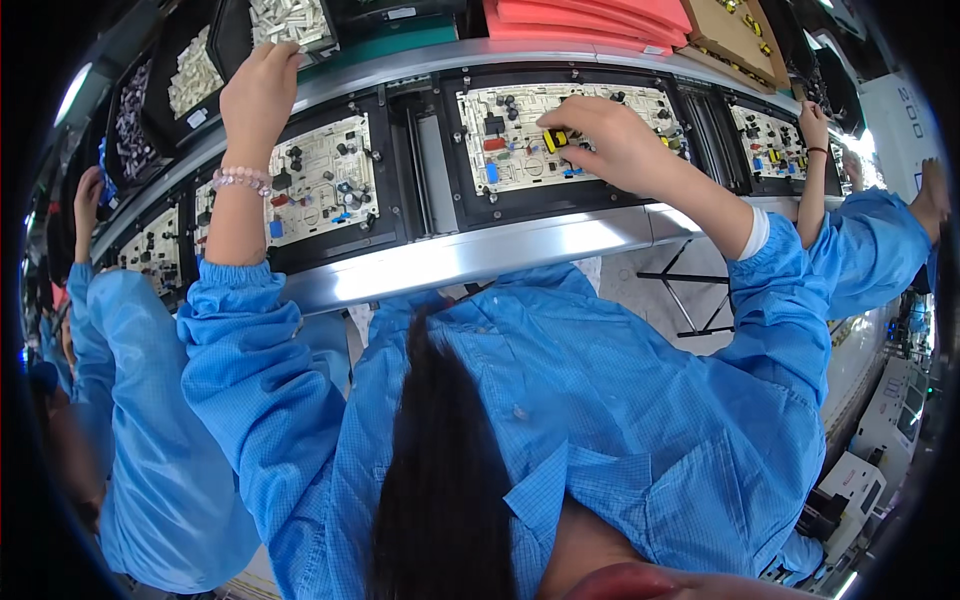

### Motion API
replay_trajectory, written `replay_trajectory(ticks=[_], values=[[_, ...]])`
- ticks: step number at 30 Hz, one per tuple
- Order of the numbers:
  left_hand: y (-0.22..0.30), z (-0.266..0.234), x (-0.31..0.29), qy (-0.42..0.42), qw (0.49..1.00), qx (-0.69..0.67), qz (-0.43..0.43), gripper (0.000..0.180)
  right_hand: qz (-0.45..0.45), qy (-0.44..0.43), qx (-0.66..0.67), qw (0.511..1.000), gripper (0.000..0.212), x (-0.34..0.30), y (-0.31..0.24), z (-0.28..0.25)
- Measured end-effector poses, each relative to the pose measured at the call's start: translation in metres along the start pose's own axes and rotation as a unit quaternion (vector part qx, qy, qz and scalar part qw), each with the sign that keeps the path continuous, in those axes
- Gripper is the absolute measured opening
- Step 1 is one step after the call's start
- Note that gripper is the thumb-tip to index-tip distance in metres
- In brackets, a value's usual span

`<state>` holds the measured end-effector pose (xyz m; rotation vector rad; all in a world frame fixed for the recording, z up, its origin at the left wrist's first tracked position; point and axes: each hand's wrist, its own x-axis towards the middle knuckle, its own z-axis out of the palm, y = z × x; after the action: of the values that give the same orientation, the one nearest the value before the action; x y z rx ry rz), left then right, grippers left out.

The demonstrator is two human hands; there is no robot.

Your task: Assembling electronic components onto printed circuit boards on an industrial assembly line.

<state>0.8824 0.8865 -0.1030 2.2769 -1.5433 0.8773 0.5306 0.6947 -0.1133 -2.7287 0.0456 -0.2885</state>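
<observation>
My right hand is over the middle circuit board, thumb and fingers closed about a small yellow-and-black component. Whether that component is seated in the board or just above it, I cannot tell. My left hand is raised at the near edge of a black bin of white plastic parts. Its fingers are drawn together, and anything between the fingertips is hidden. The middle board is pale, full of small components, and lies in a black frame.
More framed boards lie along the metal-edged line, one at left and one at right. Other bins stand at back left. Pink foam sheets and a cardboard box are behind. Co-workers' hands appear both sides.
</observation>
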Motion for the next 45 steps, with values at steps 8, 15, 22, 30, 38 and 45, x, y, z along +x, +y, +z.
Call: replay_trajectory(ticks=[8,15,22,30,38,45], values=[[0.001,-0.002,-0.007,0.056,0.979,-0.188,-0.06,0.024,-0.061,0.015,-0.106,0.992,0.019,0.005,0.003,0.007],[0.006,-0.013,-0.021,-0.02,0.957,-0.266,-0.118,0.022,-0.074,0.007,-0.124,0.99,0.018,0.004,0.002,0.008],[0.008,-0.015,-0.029,-0.071,0.951,-0.272,-0.131,0.018,-0.068,0.003,-0.129,0.989,0.018,0.01,0.0,0.006],[0.01,-0.017,-0.031,-0.039,0.975,-0.21,-0.056,0.017,-0.07,-0.01,-0.123,0.99,0.018,0.012,0.004,0.006],[0.015,-0.026,-0.034,-0.054,0.966,-0.25,-0.048,0.015,-0.082,-0.065,-0.129,0.986,0.017,0.012,0.008,-0.003],[0.012,-0.034,-0.061,-0.061,0.907,-0.369,-0.195,0.02,0.129,0.147,-0.112,0.974,0.028,0.058,0.057,-0.073]])
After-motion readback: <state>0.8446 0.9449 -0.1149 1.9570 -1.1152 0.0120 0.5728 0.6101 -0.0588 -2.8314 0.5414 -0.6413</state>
